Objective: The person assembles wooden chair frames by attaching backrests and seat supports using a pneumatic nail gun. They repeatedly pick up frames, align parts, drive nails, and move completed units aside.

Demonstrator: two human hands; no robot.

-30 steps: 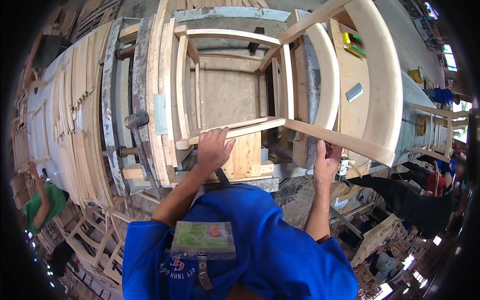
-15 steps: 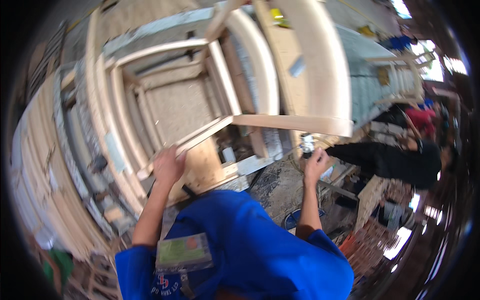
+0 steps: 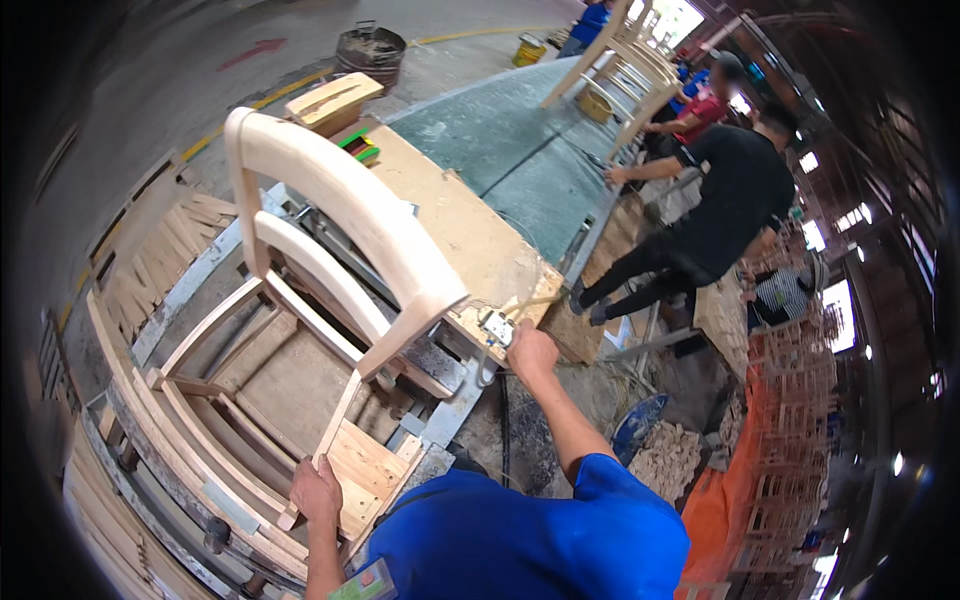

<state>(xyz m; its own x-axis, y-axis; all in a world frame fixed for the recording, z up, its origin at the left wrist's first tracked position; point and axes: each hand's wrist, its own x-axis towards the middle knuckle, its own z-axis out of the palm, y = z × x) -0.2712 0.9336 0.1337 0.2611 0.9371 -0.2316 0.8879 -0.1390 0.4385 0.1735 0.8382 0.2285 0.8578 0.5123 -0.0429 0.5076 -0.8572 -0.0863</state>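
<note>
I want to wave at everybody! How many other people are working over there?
3, maybe more hidden: a person in black clothes leaning on the long green-topped bench, a red-shirted person behind, a blue-shirted person far back.

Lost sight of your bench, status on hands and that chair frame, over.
Left hand gripping chair frame leg. Right hand off frame, at small switch box on bench edge. Nothing blocking.

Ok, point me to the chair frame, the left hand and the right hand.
chair frame [image 3: 340, 205]: head view, on the curved top back rail.
left hand [image 3: 316, 492]: head view, on the back of the hand.
right hand [image 3: 532, 352]: head view, on the knuckles.
</note>
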